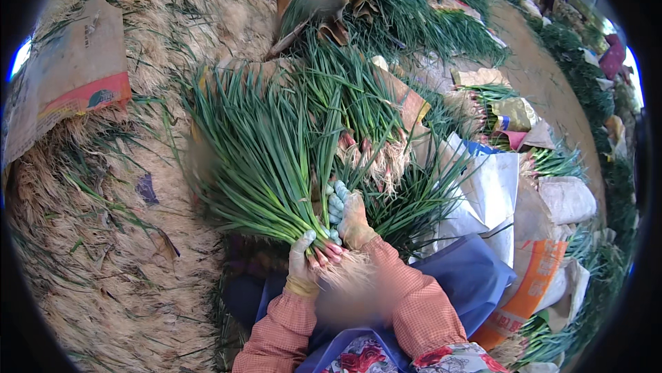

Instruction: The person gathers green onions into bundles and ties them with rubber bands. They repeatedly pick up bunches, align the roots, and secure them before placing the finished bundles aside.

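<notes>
1. Far left, I see a paper sack [83,62] atop pale root litter [138,249].
2. At center, 1 bunch of green onions [265,145] fans far and left over the lap, its bulb end clasped in the gloved left hand [301,256].
3. Just right, the right hand [350,220] curls against the stalks; I cannot tell whether it grips any.
4. Farther right: loose onions [372,149], then a white sack [493,187].

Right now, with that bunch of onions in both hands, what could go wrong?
The onions fan wide while the left hand and right hand grip only near the root end, so outer stalks might slip out. Their leaves also crowd another pile of onions just beyond the right hand, so the two could tangle or mix. The thin roots hang loose below the hands and might snag.
</notes>
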A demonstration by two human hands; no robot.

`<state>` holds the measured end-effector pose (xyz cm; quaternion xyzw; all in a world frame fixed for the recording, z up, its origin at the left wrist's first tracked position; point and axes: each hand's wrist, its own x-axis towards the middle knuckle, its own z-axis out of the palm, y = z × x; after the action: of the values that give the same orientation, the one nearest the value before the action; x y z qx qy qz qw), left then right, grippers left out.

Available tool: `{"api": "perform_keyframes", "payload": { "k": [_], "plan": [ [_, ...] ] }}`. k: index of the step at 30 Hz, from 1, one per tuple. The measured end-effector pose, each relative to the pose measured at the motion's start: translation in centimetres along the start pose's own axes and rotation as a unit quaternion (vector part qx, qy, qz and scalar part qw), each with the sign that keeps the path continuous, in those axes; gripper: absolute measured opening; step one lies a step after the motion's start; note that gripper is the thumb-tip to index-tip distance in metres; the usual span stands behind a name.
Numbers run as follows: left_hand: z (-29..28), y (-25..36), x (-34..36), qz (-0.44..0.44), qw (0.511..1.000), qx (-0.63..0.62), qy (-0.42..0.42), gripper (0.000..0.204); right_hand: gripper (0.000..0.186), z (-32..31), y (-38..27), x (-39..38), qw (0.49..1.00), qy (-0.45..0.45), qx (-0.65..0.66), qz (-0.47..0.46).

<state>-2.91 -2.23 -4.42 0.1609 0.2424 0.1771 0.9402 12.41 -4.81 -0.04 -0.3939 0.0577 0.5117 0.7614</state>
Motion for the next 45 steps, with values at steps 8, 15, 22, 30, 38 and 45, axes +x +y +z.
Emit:
{"api": "perform_keyframes", "payload": {
  "k": [8,15,22,30,38,45],
  "plan": [
    [-1.9,1.1,-2.4,-0.232,0.872,-0.427,-0.059,0.041,0.035,-9.9,-4.6,2.9,0.947,0.024,-0.274,-0.165],
    [7.3,5.1,-5.5,0.078,0.973,-0.129,-0.176,0.042,0.035,-5.5,-9.4,0.7,0.359,-0.305,-0.870,0.146],
    [8.7,10.7,-7.6,0.205,0.920,-0.081,-0.323,0.025,0.064,2.1,-10.8,9.1,0.674,0.106,-0.730,-0.046],
    [6.9,8.9,-4.5,0.167,0.968,-0.051,-0.181,0.030,0.035,1.0,-10.8,6.5,0.883,-0.043,-0.432,-0.179],
    [3.7,3.4,-2.1,0.094,0.981,-0.096,-0.141,0.052,0.029,-8.6,-5.8,1.2,0.903,-0.169,-0.392,0.052],
    [5.2,4.2,-3.7,0.079,0.989,-0.035,-0.121,0.060,0.036,-3.8,-8.0,-3.1,0.743,-0.074,-0.663,0.047]
  ]
}}
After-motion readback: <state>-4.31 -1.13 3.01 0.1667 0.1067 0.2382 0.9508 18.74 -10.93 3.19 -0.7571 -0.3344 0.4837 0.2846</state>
